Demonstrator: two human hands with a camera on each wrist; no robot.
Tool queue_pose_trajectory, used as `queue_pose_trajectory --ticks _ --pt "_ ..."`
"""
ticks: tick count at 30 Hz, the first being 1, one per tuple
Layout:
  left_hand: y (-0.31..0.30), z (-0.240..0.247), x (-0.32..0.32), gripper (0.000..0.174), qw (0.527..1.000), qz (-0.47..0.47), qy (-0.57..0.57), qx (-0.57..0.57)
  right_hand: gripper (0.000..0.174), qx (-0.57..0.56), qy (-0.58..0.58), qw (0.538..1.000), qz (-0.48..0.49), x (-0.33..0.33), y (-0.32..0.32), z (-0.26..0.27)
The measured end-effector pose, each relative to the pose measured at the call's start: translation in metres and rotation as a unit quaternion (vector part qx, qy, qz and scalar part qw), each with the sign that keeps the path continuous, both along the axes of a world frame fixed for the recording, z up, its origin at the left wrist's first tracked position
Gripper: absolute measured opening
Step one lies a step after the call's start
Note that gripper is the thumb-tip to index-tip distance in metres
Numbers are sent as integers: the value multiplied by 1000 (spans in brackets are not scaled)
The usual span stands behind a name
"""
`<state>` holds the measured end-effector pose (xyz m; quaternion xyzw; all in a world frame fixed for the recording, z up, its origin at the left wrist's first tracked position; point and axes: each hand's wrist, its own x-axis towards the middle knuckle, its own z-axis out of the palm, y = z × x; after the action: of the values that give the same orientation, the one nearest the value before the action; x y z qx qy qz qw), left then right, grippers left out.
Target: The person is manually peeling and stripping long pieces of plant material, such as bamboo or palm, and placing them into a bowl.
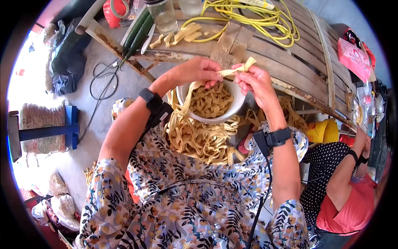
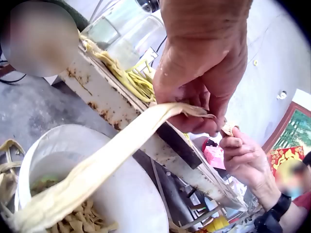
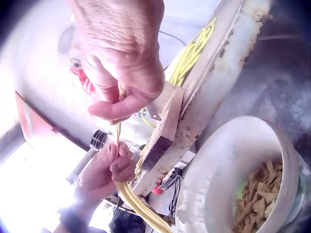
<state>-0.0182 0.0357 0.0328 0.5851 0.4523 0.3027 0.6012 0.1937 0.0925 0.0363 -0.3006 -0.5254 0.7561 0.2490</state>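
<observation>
Over a white bucket [image 1: 237, 108] my left hand [image 1: 198, 69] and right hand [image 1: 258, 82] hold one long, flat, pale yellow strip [image 2: 104, 158] between them. The left fingers and thumb grip it, and its long tail hangs past the bucket rim. My right hand pinches it close to its end, where a short folded, knot-like piece [image 1: 249, 63] sticks up above the fingers. Small tan pieces [image 1: 211, 101], cut or knotted short, lie inside the bucket. A heap of long loose strips [image 1: 192, 141] spreads on my lap side of the bucket.
A slatted wooden bench [image 1: 286, 62] with a rusty edge stands ahead, bearing a wooden block [image 1: 232, 43], yellow hose [image 1: 269, 20], a glass jar [image 1: 163, 18], cucumbers [image 1: 137, 35] and short strips [image 1: 188, 33]. At right sit another person [image 1: 348, 195] and a yellow bucket [image 1: 323, 130].
</observation>
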Motion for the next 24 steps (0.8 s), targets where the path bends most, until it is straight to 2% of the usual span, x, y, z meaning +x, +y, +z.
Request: queue_pose_trajectory --ticks 3,4,7,8,14,20,24 --pt "6 4 -8 18 989 77 114 60 23 0 21 999 -51 3 13 -7" --pt "9 4 -8 17 978 128 130 102 21 -12 44 996 -76 0 17 -8" --pt "35 -6 -11 19 953 199 106 204 19 -15 82 988 -132 -13 27 -7" --pt "43 -5 -10 19 932 218 135 258 17 -25 88 983 -158 -16 32 -4" --pt "69 -3 -2 22 927 257 165 216 17 1 94 969 -230 -28 50 -12" --pt "74 -5 -4 21 907 267 183 268 17 -1 101 965 -242 -34 53 -17" --pt "78 -10 -6 20 908 277 178 261 17 -7 106 964 -244 -36 52 -15"
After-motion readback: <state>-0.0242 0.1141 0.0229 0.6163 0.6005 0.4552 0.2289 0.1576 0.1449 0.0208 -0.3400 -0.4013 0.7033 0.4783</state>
